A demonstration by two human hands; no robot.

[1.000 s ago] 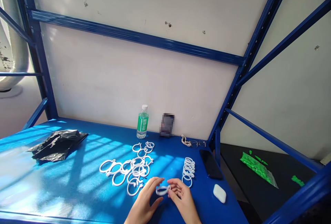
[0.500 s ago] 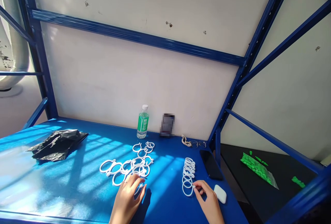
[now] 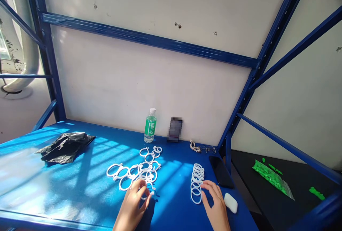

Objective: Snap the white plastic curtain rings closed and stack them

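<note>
Several white rings with small knobs lie in a loose pile on the blue table. At the pile's near edge, my left hand is closed, thumb and fingers pinching one white ring, which is partly hidden behind the fingers. To the right, more white rings overlap in a neat column. Beside the near end of this column is my right hand, its thumb and index finger apart at the rings' right edge, with nothing seen between them.
Behind the rings stand a water bottle and a blurred dark object. Glasses, a black phone and a white case lie right. A black plastic bag lies left. Blue frame posts rise around the table.
My right thumb and index finger have parted at the column's near ring. My left hand has closed on a ring and shifted slightly right. The whole view has shifted a little.
</note>
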